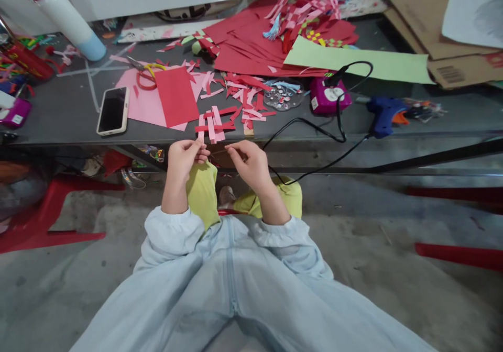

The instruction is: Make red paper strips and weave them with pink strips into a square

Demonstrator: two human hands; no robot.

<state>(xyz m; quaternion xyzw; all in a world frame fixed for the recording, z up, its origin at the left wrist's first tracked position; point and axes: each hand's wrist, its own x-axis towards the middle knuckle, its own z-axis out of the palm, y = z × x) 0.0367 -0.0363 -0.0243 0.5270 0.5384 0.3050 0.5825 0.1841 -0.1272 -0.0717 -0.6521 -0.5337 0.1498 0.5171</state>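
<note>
Pink and red paper strips (212, 125) cross one another in a small woven piece at the table's front edge. My left hand (181, 159) pinches the lower end of a pink strip at the left side of this piece, thumb on top. To the right, my right hand (251, 164) hovers just off the table edge with thumb and forefinger pressed together. Whatever may be between those fingertips is too small to make out. Loose strip offcuts (251, 100) lie beyond the woven piece. A red paper sheet (178, 96) rests on pink paper behind my left hand.
Yellow-and-red-handled scissors (147, 75) and a phone (113, 111) lie left. A blue glue gun (383, 115), its black cable (302, 123) looping near my right hand, and a purple box (329, 96) are right. Red paper (251, 43) is piled behind. A bottle (65, 22) stands back left.
</note>
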